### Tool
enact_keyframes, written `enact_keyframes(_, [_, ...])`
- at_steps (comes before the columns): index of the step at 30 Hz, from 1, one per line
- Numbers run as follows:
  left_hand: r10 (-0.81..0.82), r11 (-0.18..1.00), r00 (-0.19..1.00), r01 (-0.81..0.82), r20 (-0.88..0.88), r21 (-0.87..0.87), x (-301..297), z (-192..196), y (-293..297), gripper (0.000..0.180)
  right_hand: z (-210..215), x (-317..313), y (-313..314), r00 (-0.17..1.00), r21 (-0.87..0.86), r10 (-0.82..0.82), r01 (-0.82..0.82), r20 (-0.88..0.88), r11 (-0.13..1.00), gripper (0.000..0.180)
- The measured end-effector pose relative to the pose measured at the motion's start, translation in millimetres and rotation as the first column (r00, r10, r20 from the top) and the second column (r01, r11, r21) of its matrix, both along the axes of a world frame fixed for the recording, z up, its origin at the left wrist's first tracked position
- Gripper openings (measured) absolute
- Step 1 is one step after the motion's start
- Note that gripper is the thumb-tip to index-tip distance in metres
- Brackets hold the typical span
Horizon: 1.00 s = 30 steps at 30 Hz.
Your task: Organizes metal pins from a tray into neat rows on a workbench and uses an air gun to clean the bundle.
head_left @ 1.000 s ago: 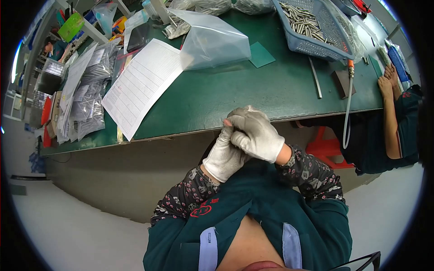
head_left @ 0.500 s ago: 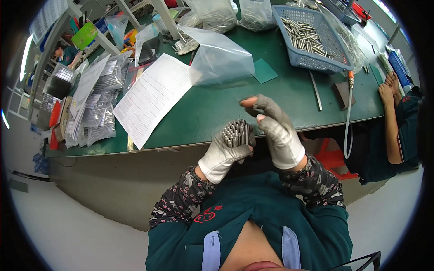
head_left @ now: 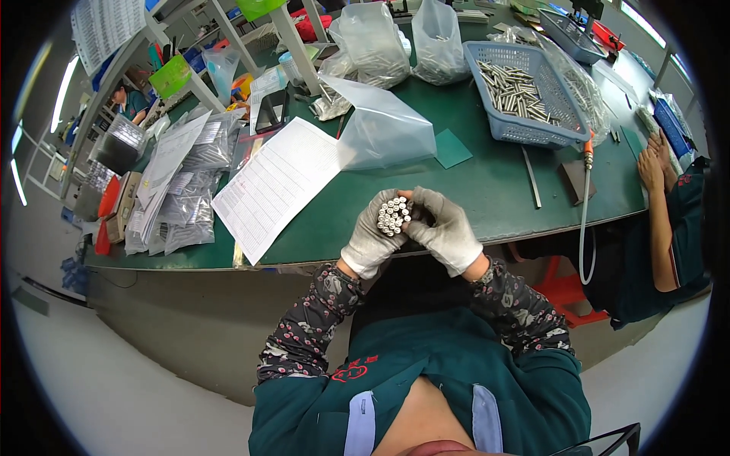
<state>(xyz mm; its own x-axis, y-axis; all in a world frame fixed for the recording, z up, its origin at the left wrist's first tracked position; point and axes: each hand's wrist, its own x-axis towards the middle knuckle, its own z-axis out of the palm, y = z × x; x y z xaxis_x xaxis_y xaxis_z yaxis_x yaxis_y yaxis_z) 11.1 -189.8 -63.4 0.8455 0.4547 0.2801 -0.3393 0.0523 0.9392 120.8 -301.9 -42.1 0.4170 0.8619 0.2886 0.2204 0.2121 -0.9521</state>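
Observation:
My left hand (head_left: 367, 239), in a white fingerless-tip glove with grey fingers, is closed round a bundle of short metal pins (head_left: 393, 216). Their round ends face up in a tight cluster. My right hand (head_left: 447, 234), gloved alike, curls against the bundle's right side, its thumb and fingertips on the pins. Both hands meet just above the front edge of the green table (head_left: 502, 201). The palms and the pins' lower ends are hidden.
A blue basket (head_left: 525, 131) of loose metal pins stands back right. A printed sheet (head_left: 277, 190), a clear plastic bag (head_left: 388, 125) and bagged parts (head_left: 190, 209) lie left. An orange-tipped hose (head_left: 588, 163) hangs over the edge. Another person's hands (head_left: 655, 161) rest far right.
My right hand, raised apart with fingers spread, has come down and closed against the bundle. The pins have tilted so that their ends face up. The whole view has shifted slightly.

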Motion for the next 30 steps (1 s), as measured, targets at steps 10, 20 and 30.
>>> enact_keyframes(10, [-0.024,1.000,0.999,0.023,-0.031,-0.017,1.4,0.5,3.1,0.047,-5.7,1.2,3.8,0.995,-0.007,-0.026,0.025,-0.097,1.000,0.044])
enact_keyframes(20, [-0.009,1.000,0.998,0.009,-0.069,0.001,4.4,4.9,4.1,0.054,-4.4,4.9,2.5,0.958,0.097,0.079,-0.054,-0.276,0.994,0.038])
enact_keyframes(30, [0.118,0.992,0.970,-0.107,-0.214,0.063,-5.2,-4.6,4.7,0.053,56.0,94.7,-81.4,0.835,0.186,-0.527,0.499,0.157,0.846,0.025])
